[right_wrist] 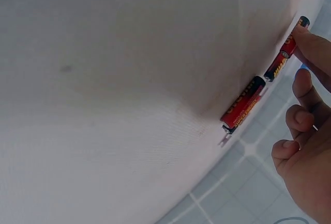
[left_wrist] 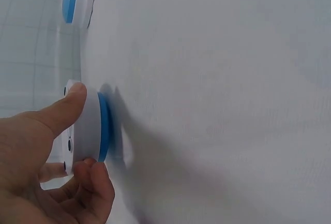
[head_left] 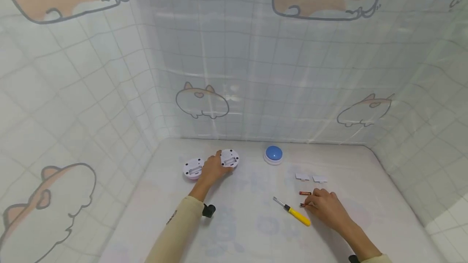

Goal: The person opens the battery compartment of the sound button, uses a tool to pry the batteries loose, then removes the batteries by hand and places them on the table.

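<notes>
My left hand (head_left: 213,169) grips a round white push light (head_left: 230,158) by its sides. The light lies upside down, its battery slot uncovered and its blue dome facing the table, as the left wrist view shows. Left of that hand sits another upturned light (head_left: 192,169), also with an uncovered slot. At the right, my right hand (head_left: 327,208) pinches a small red-and-black battery (right_wrist: 290,46) between thumb and fingers, low over the table. More batteries (right_wrist: 242,104) of the same kind lie beside it, one of them (head_left: 305,193) just beyond the fingertips in the head view.
A third push light (head_left: 274,154) stands dome up near the back wall. Two white battery covers (head_left: 302,176) lie behind the right hand. A yellow-handled screwdriver (head_left: 297,216) rests left of that hand. Tile-patterned sheeting (head_left: 256,72) encloses the table's back and sides.
</notes>
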Demonstrator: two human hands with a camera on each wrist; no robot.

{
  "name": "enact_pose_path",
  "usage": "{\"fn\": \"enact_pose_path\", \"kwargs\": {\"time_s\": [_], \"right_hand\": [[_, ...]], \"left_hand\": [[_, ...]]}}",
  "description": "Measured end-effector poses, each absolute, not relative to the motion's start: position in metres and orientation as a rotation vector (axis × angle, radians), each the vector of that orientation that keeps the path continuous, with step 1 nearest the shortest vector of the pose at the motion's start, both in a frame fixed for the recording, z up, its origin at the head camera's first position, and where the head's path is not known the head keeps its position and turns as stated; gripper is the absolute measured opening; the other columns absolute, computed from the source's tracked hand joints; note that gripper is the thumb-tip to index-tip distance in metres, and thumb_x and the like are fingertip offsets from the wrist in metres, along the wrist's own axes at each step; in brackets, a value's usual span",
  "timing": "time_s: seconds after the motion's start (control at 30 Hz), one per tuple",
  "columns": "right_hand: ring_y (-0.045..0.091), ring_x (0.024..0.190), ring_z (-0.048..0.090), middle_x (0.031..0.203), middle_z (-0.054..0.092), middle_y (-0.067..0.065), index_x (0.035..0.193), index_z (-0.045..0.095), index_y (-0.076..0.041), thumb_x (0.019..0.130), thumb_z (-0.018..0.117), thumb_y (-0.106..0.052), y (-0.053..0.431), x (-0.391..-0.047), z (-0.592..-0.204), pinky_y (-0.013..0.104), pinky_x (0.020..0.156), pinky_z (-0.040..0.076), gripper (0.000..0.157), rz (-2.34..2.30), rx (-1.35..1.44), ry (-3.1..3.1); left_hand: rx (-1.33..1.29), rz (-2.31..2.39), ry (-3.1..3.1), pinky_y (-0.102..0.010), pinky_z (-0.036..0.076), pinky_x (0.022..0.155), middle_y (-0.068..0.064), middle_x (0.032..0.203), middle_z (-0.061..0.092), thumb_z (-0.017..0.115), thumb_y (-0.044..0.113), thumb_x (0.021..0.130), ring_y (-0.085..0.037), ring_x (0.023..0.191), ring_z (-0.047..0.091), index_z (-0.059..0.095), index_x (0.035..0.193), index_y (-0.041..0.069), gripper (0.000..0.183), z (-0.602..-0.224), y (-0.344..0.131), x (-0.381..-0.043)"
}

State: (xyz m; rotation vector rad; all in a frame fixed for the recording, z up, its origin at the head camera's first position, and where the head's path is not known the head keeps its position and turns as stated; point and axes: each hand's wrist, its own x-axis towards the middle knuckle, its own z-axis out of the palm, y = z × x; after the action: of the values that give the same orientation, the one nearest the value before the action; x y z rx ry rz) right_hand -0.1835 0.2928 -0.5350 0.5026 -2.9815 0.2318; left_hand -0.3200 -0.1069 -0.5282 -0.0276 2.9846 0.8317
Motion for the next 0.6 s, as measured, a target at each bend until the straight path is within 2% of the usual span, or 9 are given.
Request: {"fn": "enact_pose_path", "kwargs": {"time_s": [0.23, 0.6], "right_hand": [[0.007, 0.07, 0.041, 0.076, 0.05, -0.015, 0.082, 0.076, -0.029, 0.081, 0.084, -0.026, 0.297, -0.185, -0.539, 0.032, 0.067, 0.032, 0.009, 0.206, 0.473, -2.994], [0.008, 0.072, 0.043, 0.077, 0.05, -0.014, 0.083, 0.076, -0.028, 0.082, 0.084, -0.025, 0.299, -0.186, -0.54, 0.033, 0.068, 0.034, 0.009, 0.276, 0.446, -3.01]], "left_hand": [[-0.044, 0.891, 2.982, -0.056, 0.045, 0.1, -0.034, 0.134, 0.054, 0.085, 0.039, 0.08, -0.048, 0.121, 0.055, 0.036, 0.152, 0.0, 0.094, -0.52, -0.107, -0.318], [-0.058, 0.859, 2.971, -0.056, 0.044, 0.101, -0.034, 0.137, 0.051, 0.083, 0.039, 0.083, -0.049, 0.123, 0.053, 0.035, 0.152, -0.001, 0.093, -0.516, -0.107, -0.317]]}}
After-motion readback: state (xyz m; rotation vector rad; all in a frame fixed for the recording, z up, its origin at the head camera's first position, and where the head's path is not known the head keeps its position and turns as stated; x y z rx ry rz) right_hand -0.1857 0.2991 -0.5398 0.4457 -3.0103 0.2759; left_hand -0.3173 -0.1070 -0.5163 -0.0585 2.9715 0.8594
